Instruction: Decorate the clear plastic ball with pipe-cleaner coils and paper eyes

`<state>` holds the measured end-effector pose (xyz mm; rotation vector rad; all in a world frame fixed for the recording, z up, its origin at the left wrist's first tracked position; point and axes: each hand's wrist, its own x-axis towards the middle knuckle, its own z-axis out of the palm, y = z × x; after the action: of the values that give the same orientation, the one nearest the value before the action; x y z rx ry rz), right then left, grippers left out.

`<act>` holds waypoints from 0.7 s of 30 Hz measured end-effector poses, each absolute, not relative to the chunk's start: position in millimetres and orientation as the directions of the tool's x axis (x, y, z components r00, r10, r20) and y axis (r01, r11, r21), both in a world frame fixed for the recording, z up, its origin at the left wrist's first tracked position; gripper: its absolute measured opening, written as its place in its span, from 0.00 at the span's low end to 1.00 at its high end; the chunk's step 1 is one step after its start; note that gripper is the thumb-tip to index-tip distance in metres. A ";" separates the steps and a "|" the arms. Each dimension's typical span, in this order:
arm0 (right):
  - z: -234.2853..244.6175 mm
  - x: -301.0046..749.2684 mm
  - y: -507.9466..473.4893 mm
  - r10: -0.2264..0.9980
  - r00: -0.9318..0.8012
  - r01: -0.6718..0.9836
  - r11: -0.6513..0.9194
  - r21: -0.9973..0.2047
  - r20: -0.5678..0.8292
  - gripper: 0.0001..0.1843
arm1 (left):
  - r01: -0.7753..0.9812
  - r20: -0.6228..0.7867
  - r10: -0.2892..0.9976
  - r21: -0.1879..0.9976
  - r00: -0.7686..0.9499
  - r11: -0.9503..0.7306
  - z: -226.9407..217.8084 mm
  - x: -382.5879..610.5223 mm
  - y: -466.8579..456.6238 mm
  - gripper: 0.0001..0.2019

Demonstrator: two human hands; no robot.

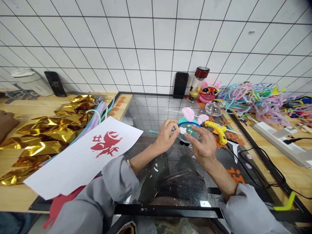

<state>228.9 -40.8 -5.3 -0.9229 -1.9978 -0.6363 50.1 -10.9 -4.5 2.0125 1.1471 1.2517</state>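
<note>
Between my two hands is a clear plastic dome [192,133] with a blue strip [186,123] along its upper edge. My left hand [167,135] has its fingers closed at the dome's left side, beside a small white round piece [182,130]. From the right, my right hand [204,144] grips the dome, one fingertip touching the white piece. Pink coiled fuzzy pieces [188,114] and a green fuzzy part sit just behind the dome. Small black pieces [184,143] show beneath it. Which parts are joined I cannot tell.
A yellow glue gun [219,131] lies right of my hands, with black cables [263,159] and a white power strip [280,143]. Bundled pipe cleaners [258,97], a bottle [198,84] and a phone [180,85] stand behind. Left are white paper [83,162], gold foil [48,133] and another person's hand [7,125].
</note>
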 end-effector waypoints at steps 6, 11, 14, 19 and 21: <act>-5.1 229.5 -40.7 0.377 -0.398 0.790 0.604 0.104 0.836 0.15 | 0.388 0.472 0.857 0.764 0.209 -0.515 -5.3 51.2 -10.3 0.05; -6.3 229.3 -40.3 0.391 -0.396 0.800 0.591 0.103 0.831 0.18 | 0.391 0.495 0.848 0.754 0.189 -0.527 -6.8 53.0 -10.9 0.06; -6.9 228.8 -40.1 0.397 -0.390 0.805 0.586 0.098 0.831 0.19 | 0.395 0.510 0.840 0.744 0.183 -0.538 -8.8 53.9 -10.8 0.05; -6.5 228.4 -40.4 0.408 -0.394 0.809 0.579 0.101 0.823 0.19 | 0.393 0.541 0.823 0.728 0.175 -0.562 -11.9 54.2 -9.2 0.05; -5.9 228.3 -40.5 0.409 -0.399 0.810 0.577 0.106 0.821 0.19 | 0.395 0.562 0.810 0.714 0.168 -0.578 -12.9 54.1 -8.8 0.03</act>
<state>228.3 -40.5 -5.9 -0.9715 -2.0218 -0.6472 54.1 -8.8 -12.9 2.0467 1.1398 1.3868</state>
